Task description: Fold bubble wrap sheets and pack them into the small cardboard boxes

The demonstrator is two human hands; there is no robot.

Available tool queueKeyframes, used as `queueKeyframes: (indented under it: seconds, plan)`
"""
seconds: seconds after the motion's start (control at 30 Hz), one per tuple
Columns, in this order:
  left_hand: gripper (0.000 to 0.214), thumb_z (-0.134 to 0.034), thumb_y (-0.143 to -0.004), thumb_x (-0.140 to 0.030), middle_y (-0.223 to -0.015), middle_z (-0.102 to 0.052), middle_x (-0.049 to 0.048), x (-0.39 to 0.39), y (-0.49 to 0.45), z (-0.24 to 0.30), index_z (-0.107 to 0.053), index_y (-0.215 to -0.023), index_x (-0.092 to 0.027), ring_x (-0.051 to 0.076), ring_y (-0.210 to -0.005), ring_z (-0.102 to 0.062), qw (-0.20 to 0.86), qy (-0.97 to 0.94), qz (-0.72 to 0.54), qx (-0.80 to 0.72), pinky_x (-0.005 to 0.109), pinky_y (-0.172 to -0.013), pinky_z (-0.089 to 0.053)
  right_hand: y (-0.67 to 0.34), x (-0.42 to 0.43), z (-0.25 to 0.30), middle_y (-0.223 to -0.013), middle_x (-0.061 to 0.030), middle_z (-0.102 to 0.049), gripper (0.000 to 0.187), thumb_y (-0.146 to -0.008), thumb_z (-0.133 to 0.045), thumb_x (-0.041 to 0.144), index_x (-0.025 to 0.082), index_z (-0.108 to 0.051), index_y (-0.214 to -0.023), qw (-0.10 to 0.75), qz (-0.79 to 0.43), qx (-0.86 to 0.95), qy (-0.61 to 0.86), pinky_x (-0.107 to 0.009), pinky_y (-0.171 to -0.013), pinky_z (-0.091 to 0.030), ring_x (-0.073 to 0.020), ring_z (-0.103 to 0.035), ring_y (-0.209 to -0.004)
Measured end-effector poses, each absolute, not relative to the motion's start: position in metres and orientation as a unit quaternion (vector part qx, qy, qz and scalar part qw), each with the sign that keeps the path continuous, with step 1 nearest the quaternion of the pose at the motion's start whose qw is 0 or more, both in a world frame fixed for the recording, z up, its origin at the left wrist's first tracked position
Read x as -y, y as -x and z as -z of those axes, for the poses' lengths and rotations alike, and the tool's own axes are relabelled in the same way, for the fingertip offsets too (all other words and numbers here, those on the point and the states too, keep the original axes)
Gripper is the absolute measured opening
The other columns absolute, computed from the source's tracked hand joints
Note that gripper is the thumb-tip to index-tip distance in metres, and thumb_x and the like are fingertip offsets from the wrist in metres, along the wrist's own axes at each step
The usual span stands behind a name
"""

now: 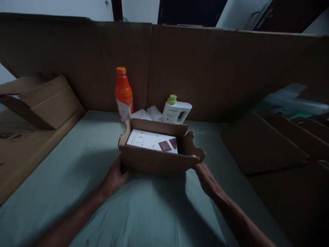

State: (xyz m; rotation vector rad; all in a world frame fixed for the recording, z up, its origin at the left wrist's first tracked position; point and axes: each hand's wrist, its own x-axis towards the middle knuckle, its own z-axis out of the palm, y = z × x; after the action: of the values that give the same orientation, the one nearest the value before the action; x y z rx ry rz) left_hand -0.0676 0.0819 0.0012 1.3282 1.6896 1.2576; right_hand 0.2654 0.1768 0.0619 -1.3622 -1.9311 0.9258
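Note:
Between both hands is a small open cardboard box point(154, 163) with ragged cut edges. Inside it lies a white printed carton point(146, 140) with brown squares on its top, and a dark gap shows at the right end. My left hand point(117, 175) grips the box's lower left corner, thumb on the front. At the lower right corner, my right hand point(202, 170) holds the box, its fingers partly hidden behind and beneath it. Just behind the box stand an orange bottle point(124, 92) and a white jug point(176, 111) with a green cap. White crumpled packets point(154, 113) lie between them.
Tall cardboard panels point(205, 68) close off the back. Folded cardboard point(56, 99) lines the left side. On the right, a cardboard box point(267, 144) has blurred clear and green plastic items point(295, 101) on top. A pale green cloth point(144, 212) covers the surface.

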Motion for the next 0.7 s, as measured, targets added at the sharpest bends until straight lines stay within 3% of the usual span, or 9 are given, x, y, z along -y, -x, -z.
queueKeyframes:
  seconds: [0.07, 0.17, 0.27, 0.37, 0.5, 0.6, 0.7]
  plan:
    - [0.06, -0.067, -0.077, -0.029, -0.131, -0.067, 0.0141, -0.076, 0.069, 0.007, -0.053, -0.135, -0.02, 0.03, -0.125, -0.062, 0.318, -0.485, -0.49, -0.651, 0.046, -0.108, -0.049, -0.269, -0.215, -0.073, -0.086, -0.0078, -0.073, 0.051, -0.096, -0.039, 0.059, 0.023, -0.075, -0.095, 0.304, -0.316, 0.752, 0.492, -0.035, -0.065, -0.055, -0.0261, -0.066, -0.079]
    - [0.066, -0.065, -0.084, -0.031, -0.143, -0.06, 0.0153, -0.066, 0.068, 0.016, -0.044, -0.145, -0.022, 0.029, -0.133, -0.057, 0.329, -0.452, -0.523, -0.644, 0.047, -0.113, -0.045, -0.247, -0.285, -0.087, -0.108, -0.0097, -0.074, 0.039, -0.096, -0.046, 0.046, 0.021, -0.075, -0.104, 0.292, -0.161, 0.835, 0.437, -0.039, -0.08, -0.055, -0.0275, -0.066, -0.096]
    - [0.067, -0.063, -0.087, -0.034, -0.146, -0.058, 0.0156, -0.063, 0.065, 0.018, -0.04, -0.149, -0.022, 0.03, -0.137, -0.055, 0.336, -0.441, -0.529, -0.642, 0.047, -0.115, -0.043, -0.198, -0.344, -0.094, -0.139, -0.0117, -0.064, 0.024, -0.09, -0.057, 0.033, 0.02, -0.076, -0.095, 0.166, 0.033, 0.933, 0.317, -0.046, -0.098, -0.046, -0.0322, -0.055, -0.124]
    - [0.066, -0.063, -0.088, -0.037, -0.144, -0.06, 0.0151, -0.064, 0.064, 0.018, -0.042, -0.149, -0.023, 0.031, -0.134, -0.057, 0.338, -0.428, -0.531, -0.648, 0.047, -0.112, -0.048, -0.156, -0.373, -0.099, -0.14, -0.0121, -0.065, 0.018, -0.087, -0.062, 0.024, 0.018, -0.075, -0.097, 0.103, 0.055, 0.96, 0.256, -0.045, -0.102, -0.042, -0.0316, -0.05, -0.131]
    - [0.066, -0.062, -0.088, -0.039, -0.143, -0.061, 0.0157, -0.063, 0.067, 0.024, -0.043, -0.149, -0.023, 0.031, -0.133, -0.059, 0.337, -0.437, -0.522, -0.651, 0.046, -0.111, -0.049, -0.168, -0.361, -0.115, -0.138, -0.0157, -0.065, 0.035, -0.093, -0.051, 0.02, 0.012, -0.069, -0.123, 0.229, -0.004, 0.903, 0.363, -0.045, -0.107, -0.041, -0.0292, -0.055, -0.127]
    - [0.066, -0.062, -0.087, -0.038, -0.142, -0.061, 0.0162, -0.063, 0.07, 0.029, -0.042, -0.149, -0.023, 0.031, -0.133, -0.058, 0.335, -0.453, -0.507, -0.653, 0.049, -0.112, -0.047, -0.228, -0.314, -0.119, -0.14, -0.0178, -0.062, 0.046, -0.102, -0.041, 0.037, 0.013, -0.059, -0.137, 0.357, -0.05, 0.809, 0.464, -0.041, -0.099, -0.048, -0.0269, -0.061, -0.121]
    - [0.064, -0.064, -0.085, -0.035, -0.143, -0.06, 0.0149, -0.063, 0.072, 0.028, -0.045, -0.145, -0.023, 0.031, -0.135, -0.056, 0.325, -0.459, -0.506, -0.654, 0.05, -0.116, -0.043, -0.295, -0.244, -0.099, -0.103, -0.0105, -0.074, 0.054, -0.091, -0.054, 0.059, 0.018, -0.067, -0.124, 0.488, -0.213, 0.628, 0.568, -0.033, -0.073, -0.053, -0.0217, -0.068, -0.084]
